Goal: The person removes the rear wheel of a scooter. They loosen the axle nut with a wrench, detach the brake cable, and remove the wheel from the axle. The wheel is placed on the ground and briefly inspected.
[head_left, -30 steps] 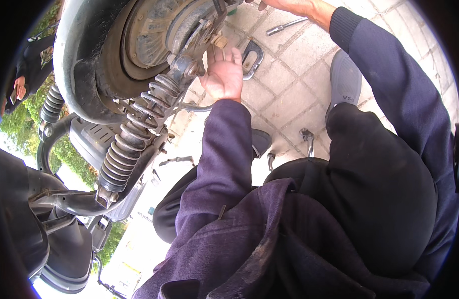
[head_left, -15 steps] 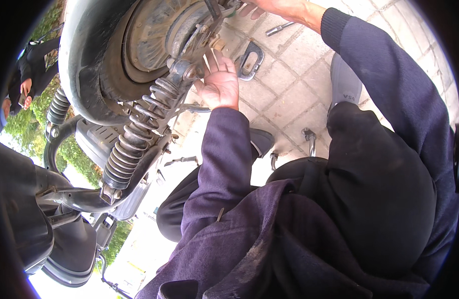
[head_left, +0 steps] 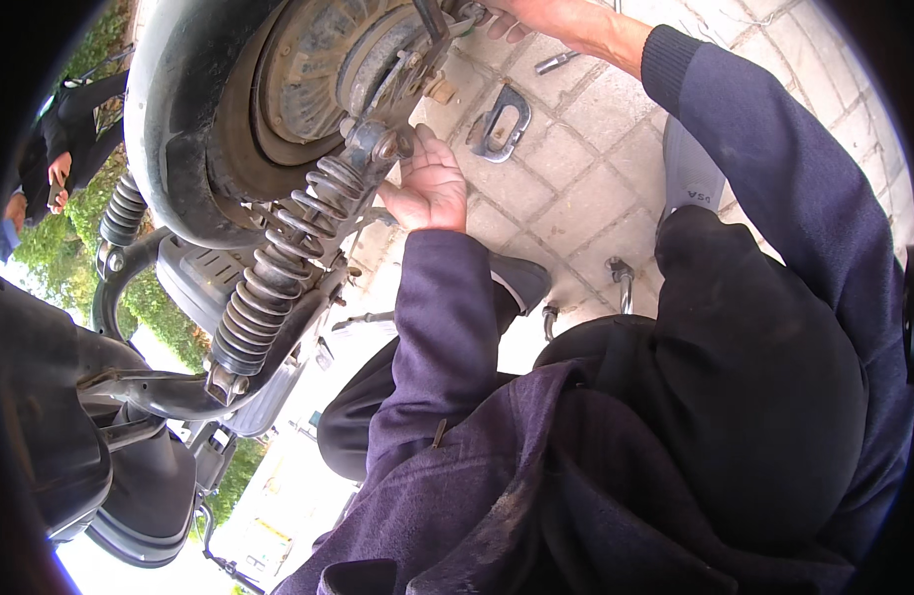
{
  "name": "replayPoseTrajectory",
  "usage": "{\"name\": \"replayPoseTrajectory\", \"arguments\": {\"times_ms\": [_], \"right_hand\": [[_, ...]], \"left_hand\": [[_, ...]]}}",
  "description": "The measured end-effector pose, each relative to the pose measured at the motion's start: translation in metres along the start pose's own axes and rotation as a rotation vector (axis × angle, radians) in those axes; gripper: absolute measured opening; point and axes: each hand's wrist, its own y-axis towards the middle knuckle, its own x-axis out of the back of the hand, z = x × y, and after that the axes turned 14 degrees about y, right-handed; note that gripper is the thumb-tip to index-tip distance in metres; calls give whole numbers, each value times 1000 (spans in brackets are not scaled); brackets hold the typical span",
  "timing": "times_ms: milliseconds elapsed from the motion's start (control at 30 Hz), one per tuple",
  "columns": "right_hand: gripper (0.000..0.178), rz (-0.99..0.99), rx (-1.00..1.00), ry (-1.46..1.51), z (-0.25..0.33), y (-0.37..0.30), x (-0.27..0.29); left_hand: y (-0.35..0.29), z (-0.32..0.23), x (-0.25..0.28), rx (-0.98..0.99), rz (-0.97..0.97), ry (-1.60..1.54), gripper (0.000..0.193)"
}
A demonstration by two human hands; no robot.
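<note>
My left hand (head_left: 435, 188) is palm up beside the lower end of a coil-spring shock absorber (head_left: 269, 288), its fingers stretched out and some tips hidden behind the mount. Nothing shows in its palm. At the top edge, my right hand (head_left: 526, 15) reaches to metal parts near the wheel's axle. Its fingers are bent and partly cut off by the frame, so what they grip is unclear. The dusty wheel hub (head_left: 313, 74) sits under a dark fender (head_left: 170, 109). A brass-coloured nut or fitting (head_left: 440, 91) sticks out above my left hand.
On the paving (head_left: 586, 198) lie a grey D-shaped metal bracket (head_left: 501, 124) and a short metal rod-like tool (head_left: 558, 62). Near my knees is a chrome tool (head_left: 623, 281). My grey shoe (head_left: 690, 164) is at right. Another person (head_left: 60, 159) stands at far left, holding a small object.
My left hand has shifted slightly down, its fingers closer together and nearer the shock mount. My right hand stays at the axle area. The view has shifted slightly.
</note>
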Motion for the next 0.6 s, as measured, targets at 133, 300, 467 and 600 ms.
{"name": "replayPoseTrajectory", "arguments": {"times_ms": [133,300,467,600], "right_hand": [[36,6,11,25,4,-2,-1],[36,16,14,-64,7,-3,1],[35,-2,-23,-70,8,-7,-4],[43,12,33,-211,13,-11,-2]], "left_hand": [[7,-11,-6,-94,90,32,65],[11,-10,5,-63,129,269,62],[15,-5,17,36,202,144,62],[15,3,14,-65,76,370,51]]}}
